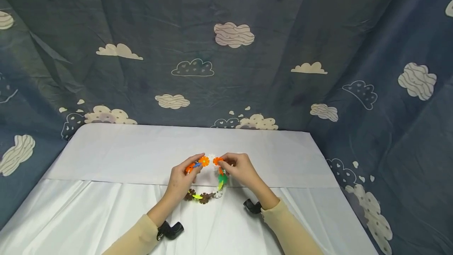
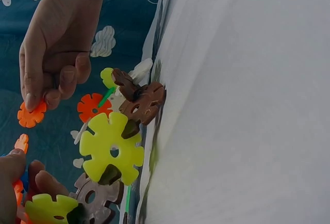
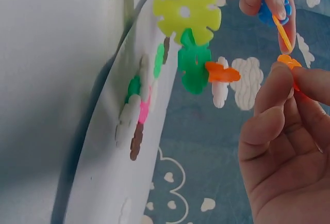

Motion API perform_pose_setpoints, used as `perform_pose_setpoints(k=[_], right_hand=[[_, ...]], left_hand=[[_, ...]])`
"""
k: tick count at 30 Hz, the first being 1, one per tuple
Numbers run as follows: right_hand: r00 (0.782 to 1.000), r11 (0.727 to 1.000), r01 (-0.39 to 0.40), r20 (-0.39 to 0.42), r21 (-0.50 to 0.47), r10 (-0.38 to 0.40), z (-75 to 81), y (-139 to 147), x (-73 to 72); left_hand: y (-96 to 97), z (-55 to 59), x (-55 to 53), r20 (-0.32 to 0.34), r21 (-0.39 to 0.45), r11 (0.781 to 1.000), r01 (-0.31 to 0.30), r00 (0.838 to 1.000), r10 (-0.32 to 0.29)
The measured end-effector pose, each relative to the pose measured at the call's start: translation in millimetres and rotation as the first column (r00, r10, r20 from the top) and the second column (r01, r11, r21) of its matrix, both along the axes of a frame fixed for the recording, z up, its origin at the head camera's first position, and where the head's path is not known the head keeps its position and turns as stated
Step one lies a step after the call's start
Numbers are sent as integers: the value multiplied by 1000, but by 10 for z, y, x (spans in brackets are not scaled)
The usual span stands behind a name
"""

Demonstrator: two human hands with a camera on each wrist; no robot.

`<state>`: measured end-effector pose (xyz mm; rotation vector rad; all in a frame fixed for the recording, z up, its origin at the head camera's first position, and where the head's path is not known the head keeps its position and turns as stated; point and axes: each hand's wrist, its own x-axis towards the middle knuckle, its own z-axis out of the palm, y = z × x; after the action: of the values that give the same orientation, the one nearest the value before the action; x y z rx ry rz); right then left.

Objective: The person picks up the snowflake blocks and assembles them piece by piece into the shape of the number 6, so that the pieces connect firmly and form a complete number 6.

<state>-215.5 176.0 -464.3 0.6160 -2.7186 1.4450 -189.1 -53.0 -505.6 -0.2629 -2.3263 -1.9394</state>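
Flower-shaped slotted discs form a curved chain, with yellow (image 2: 112, 149), brown (image 2: 145, 104) and green (image 3: 195, 66) discs along it. My left hand (image 1: 179, 181) grips one end of the chain, where a blue disc (image 3: 273, 11) and an orange disc (image 1: 204, 161) show at the fingers. Between thumb and fingertips, my right hand (image 1: 244, 169) pinches another orange disc (image 2: 32, 114). A small gap separates the two orange discs in the head view. The chain's far end, with an orange disc (image 3: 221, 73) across a white one (image 3: 220, 96), comes up close beside the right hand.
Loose discs in white, green, pink (image 3: 145, 108) and brown lie on the white table (image 1: 116, 152) beyond the hands. A dark blue curtain (image 1: 148, 23) with cloud prints hangs behind and at both sides. Black wrist cameras (image 1: 170, 230) are strapped on both forearms.
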Motion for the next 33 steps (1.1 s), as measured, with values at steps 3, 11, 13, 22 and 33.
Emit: perform_pose_setpoints(k=[3, 11, 13, 22, 33], right_hand=[[998, 1000, -10, -62, 17, 11, -5, -19, 12], [954, 990, -21, -294, 140, 62, -56, -72, 38], [936, 986, -25, -343, 167, 82, -77, -84, 41], [794, 977, -20, -591, 213, 145, -103, -162, 84], [775, 974, -47, -607, 223, 177, -116, -174, 96]], left_hand=[[9, 16, 2, 2, 2, 1000, 1, 1000, -1], [20, 13, 4, 22, 25, 1000, -14, 1000, 14], [24, 7, 6, 29, 30, 999, -14, 1000, 13], [28, -5, 10, 51, 28, 1000, -8, 999, 6], [9, 0, 0, 40, -17, 1000, 14, 999, -14]])
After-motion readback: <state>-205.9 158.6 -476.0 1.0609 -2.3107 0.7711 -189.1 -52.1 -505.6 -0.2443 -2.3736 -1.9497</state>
